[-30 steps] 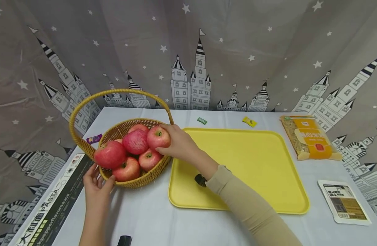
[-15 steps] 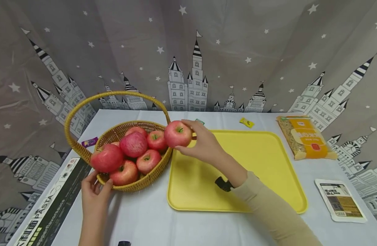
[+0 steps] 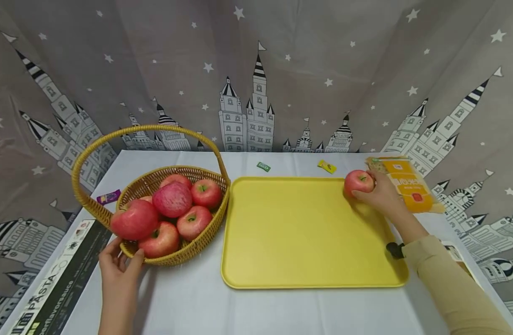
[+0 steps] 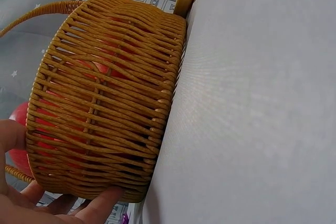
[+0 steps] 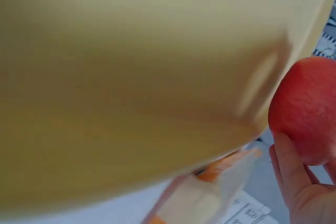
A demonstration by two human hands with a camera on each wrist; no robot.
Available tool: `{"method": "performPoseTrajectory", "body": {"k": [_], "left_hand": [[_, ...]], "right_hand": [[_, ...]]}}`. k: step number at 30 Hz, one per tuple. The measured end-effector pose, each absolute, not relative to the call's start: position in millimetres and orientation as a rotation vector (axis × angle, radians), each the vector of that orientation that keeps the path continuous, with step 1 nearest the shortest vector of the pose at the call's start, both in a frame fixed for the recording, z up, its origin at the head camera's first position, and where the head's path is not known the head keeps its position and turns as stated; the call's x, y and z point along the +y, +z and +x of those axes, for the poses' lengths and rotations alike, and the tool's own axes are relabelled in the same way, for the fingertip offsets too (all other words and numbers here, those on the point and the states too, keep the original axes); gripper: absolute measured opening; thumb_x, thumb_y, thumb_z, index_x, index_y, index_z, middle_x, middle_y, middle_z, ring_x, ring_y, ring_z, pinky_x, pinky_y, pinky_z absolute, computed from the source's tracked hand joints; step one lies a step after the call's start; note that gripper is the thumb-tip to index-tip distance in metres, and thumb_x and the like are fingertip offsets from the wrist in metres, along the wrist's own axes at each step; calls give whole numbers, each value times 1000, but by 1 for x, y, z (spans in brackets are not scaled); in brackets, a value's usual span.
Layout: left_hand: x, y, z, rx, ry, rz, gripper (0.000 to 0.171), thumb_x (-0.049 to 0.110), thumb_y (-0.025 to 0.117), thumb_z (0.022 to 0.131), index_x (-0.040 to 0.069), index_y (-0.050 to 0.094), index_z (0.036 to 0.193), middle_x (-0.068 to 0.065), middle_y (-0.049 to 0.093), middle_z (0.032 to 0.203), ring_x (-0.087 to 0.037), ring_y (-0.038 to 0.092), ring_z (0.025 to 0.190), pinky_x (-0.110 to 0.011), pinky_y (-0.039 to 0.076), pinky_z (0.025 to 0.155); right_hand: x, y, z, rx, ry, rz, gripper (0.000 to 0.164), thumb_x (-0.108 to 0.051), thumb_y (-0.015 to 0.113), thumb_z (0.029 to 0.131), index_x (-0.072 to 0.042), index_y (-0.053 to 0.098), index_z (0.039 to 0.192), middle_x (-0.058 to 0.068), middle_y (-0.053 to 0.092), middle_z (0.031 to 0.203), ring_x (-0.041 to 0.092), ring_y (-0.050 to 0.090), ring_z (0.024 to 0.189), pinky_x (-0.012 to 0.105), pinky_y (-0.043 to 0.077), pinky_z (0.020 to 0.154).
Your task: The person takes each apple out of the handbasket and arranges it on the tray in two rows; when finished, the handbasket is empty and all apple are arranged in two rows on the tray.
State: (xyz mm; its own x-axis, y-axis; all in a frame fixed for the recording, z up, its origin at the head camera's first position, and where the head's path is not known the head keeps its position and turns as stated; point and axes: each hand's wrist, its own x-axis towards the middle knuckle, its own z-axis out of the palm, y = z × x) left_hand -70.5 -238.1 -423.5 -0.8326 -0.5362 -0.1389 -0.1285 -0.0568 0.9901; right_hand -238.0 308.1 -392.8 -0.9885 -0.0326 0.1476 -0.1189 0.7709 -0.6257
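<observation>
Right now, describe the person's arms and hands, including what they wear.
Both the left hand and right hand are ungloved. A plain beige sleeve covers the right forearm, with a small black piece beside its cuff. The visible left forearm is bare.

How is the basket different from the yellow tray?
The basket is woven, while the tray is smooth. The basket has deep sides; the tray is shallow. The basket has a tall arched handle; the tray shows none. Both rest on the white tabletop.
</observation>
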Motion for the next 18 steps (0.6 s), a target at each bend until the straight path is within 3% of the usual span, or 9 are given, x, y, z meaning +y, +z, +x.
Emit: {"method": "performPoseTrajectory", "body": {"k": [6,11,15,18], "left_hand": [[-239,-425,-69,-1899,-1971,679,64,7,55,96,13,17,148,-12,17,152,-18,24,139,-3,42,84],[-238,-423,-69,-1903,-1967,672,63,6,54,97,15,17,147,-11,17,152,-19,24,139,-4,41,86],[-238,-421,-69,-1932,-1950,674,62,4,52,97,13,17,147,-11,17,150,-21,22,140,-6,40,90],[-237,-422,-69,-1961,-1931,685,63,4,51,97,13,16,148,-12,17,151,-22,22,140,-10,39,96]], "right_hand": [[322,-405,-239,-2827,1038,52,77,-25,78,82,14,38,135,33,50,121,44,49,107,58,42,94],[312,-404,-243,-2780,930,39,81,-26,76,82,10,33,140,36,37,133,50,34,120,63,30,102],[289,-397,-243,-2698,852,160,75,-22,72,83,6,34,141,33,31,142,50,22,132,63,18,108],[252,-390,-238,-2657,910,312,70,-18,70,85,4,34,142,30,26,147,46,19,136,62,17,111]]}}
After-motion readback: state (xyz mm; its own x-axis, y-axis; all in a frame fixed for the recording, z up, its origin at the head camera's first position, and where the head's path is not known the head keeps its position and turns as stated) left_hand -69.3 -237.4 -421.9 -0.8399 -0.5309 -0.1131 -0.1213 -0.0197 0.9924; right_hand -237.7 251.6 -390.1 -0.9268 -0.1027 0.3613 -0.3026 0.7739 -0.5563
